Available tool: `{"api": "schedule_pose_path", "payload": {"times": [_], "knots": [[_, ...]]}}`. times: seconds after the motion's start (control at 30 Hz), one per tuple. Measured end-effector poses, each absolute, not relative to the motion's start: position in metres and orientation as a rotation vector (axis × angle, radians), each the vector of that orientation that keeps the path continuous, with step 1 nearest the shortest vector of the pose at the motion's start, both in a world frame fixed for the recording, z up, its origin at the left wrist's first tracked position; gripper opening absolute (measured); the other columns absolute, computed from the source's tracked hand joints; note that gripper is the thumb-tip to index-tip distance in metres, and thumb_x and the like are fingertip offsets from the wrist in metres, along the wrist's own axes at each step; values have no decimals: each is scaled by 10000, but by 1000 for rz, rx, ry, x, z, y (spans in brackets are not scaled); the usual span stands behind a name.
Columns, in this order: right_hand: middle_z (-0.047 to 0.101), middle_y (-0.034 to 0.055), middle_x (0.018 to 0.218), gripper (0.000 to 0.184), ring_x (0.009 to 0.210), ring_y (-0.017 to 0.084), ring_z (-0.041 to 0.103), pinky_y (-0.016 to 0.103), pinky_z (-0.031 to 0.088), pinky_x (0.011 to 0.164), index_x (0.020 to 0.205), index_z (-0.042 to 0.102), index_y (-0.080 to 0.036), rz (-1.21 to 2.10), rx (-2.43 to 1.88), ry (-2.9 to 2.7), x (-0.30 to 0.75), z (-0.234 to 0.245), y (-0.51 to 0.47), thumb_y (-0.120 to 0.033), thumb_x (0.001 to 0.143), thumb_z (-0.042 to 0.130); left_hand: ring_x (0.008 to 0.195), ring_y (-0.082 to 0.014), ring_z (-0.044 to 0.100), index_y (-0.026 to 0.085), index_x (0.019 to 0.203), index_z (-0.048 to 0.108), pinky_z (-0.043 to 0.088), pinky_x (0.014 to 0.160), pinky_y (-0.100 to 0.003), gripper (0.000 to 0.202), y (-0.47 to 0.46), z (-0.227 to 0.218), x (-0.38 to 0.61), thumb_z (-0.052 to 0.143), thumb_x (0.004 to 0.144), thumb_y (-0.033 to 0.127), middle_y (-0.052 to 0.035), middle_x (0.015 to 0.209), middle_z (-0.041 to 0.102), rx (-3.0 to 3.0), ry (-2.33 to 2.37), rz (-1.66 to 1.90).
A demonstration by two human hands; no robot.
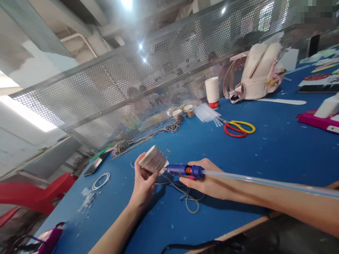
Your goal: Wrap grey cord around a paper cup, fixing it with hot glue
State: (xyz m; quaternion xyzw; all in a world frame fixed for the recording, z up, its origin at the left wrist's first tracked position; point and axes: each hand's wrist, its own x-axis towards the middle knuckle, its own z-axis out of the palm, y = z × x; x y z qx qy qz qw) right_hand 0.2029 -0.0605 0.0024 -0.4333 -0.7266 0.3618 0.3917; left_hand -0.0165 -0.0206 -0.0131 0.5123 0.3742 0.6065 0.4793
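My left hand (143, 178) is closed round a paper cup wrapped in brownish cord (154, 160), holding it on its side above the blue table (265, 155). My right hand (203, 181) grips a blue glue gun (185, 170) with a long clear glue stick (265, 181) sticking out behind it. The gun's tip touches the cup near its white rim. A loose length of cord (185, 197) trails on the table under both hands.
Red and yellow scissors (239, 127), a stack of white cups (212, 91), two small wrapped cups (182, 113), glue sticks (208, 113) and a pink backpack (261, 72) lie farther back. Cord coils (122, 145) and a phone (95, 165) sit left. A perforated metal screen (119, 81) backs the table.
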Motion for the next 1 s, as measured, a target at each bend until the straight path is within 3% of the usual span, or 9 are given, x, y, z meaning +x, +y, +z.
{"api": "schedule_pose_path", "payload": {"times": [0.37, 0.6, 0.73, 0.87, 1.0], "knots": [[523, -25, 567, 246, 487, 78, 376, 220, 291, 496, 620, 524, -170, 802, -1040, -1909, 200, -5, -61, -315, 807, 594, 954, -134, 634, 323, 1149, 502, 511, 876, -259, 676, -21, -15, -15, 851, 576, 234, 31, 1033, 644, 1290, 948, 1492], [490, -46, 541, 241, 503, 88, 387, 223, 314, 486, 623, 527, -181, 914, -1119, -1784, 210, 3, -55, -339, 786, 606, 1000, -191, 638, 298, 1090, 559, 526, 885, -317, 564, -21, -14, -21, 823, 595, 245, 0, 1052, 655, 1251, 911, 1452], [425, -63, 421, 313, 378, 75, 368, 221, 309, 412, 560, 531, -187, 1193, -1159, -1719, 223, 9, -49, -384, 789, 611, 1012, -214, 639, 278, 1065, 567, 529, 888, -355, 532, -19, -15, -25, 814, 594, 261, -11, 1029, 660, 1252, 907, 1461], [563, -34, 503, 294, 355, 57, 374, 220, 331, 422, 718, 657, -165, 1267, -1129, -1698, 240, 16, -30, -442, 801, 605, 960, -179, 647, 280, 1083, 556, 536, 848, -325, 560, -16, -16, -27, 816, 588, 247, -5, 1070, 660, 1199, 915, 1493], [516, -41, 434, 297, 401, 94, 437, 228, 351, 460, 839, 701, -153, 1118, -1309, -1708, 248, 18, 4, -434, 814, 608, 966, -160, 650, 281, 1056, 535, 518, 867, -298, 546, -15, -15, -25, 816, 593, 212, 13, 1041, 665, 1184, 941, 1500]]}}
